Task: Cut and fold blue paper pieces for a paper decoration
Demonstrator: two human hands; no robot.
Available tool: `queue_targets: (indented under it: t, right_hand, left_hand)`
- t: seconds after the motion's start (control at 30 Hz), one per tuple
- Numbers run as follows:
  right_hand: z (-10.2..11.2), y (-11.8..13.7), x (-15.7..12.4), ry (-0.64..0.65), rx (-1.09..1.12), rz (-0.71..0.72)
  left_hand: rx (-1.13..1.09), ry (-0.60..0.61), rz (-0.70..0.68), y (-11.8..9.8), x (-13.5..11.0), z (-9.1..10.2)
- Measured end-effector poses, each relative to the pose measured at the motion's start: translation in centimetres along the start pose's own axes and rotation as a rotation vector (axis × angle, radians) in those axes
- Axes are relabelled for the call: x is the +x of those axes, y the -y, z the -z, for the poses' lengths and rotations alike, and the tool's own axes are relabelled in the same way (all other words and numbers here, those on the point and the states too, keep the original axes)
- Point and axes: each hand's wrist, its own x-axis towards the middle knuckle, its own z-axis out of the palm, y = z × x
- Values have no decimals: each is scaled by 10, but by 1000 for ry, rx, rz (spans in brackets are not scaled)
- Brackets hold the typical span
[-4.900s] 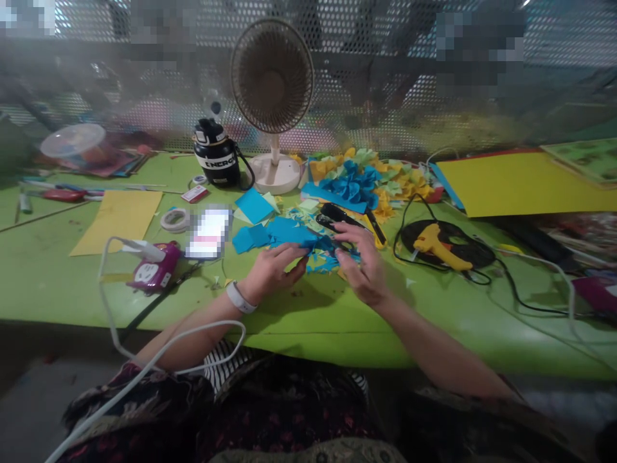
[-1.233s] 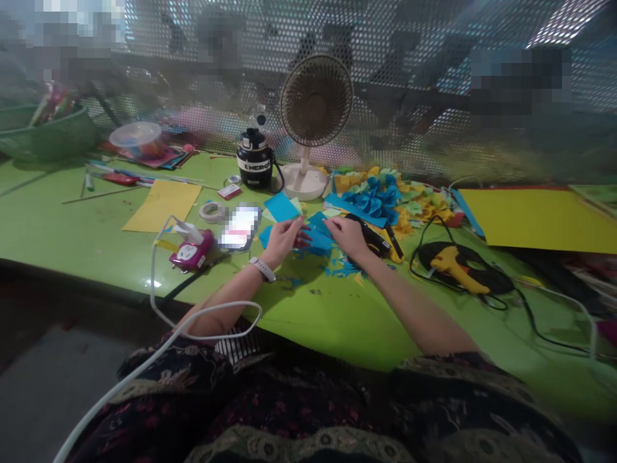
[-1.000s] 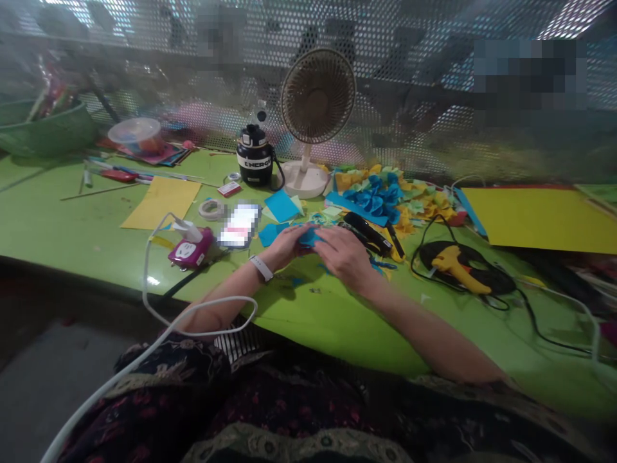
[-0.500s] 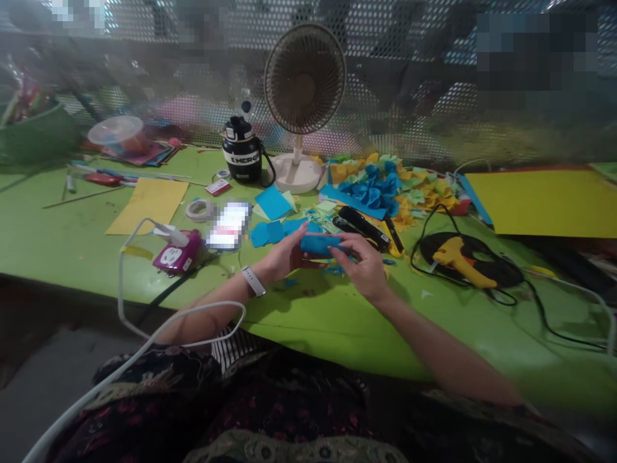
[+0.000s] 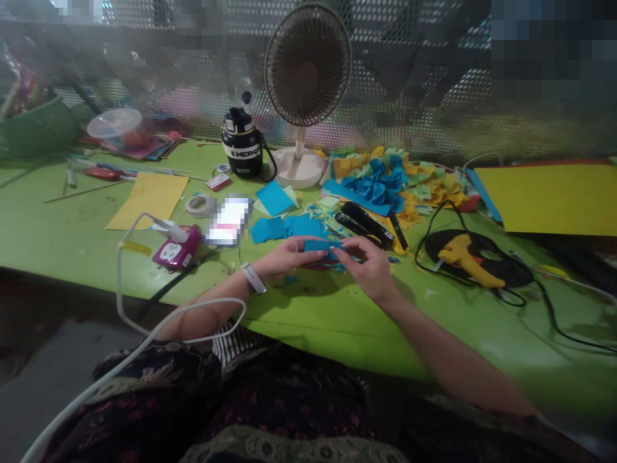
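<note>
Left hand (image 5: 289,256) and right hand (image 5: 369,273) were close together, apparently pinching a narrow blue paper strip (image 5: 322,245) between their fingertips, its long axis running crosswise from hand to hand above the green surface (image 5: 328,334).

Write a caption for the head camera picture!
The left hand and right hand hold a blue paper strip above a green table.

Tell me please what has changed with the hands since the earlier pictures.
The left hand and right hand moved together and now pinch a narrow strip of blue paper between them. The cream desk fan and yellow glue gun stayed as they were.
</note>
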Motion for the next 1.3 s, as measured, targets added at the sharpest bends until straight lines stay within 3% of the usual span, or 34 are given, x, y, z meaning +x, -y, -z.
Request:
queue_targets:
  t: [0.63, 0.83, 1.03, 1.3]
  right_hand:
    - [-1, 3, -3, 27, 22, -64]
    - [1, 2, 0, -23, 61, -86]
    - [3, 3, 2, 110, 29, -123]
    - [1, 2, 1, 108, -9, -53]
  left_hand:
    - [-11, -39, 41, 0, 0, -4]
    - [-14, -53, 16, 1, 0, -3]
    - [11, -49, 12, 1, 0, -3]
    - [155, -68, 80, -6, -3, -2]
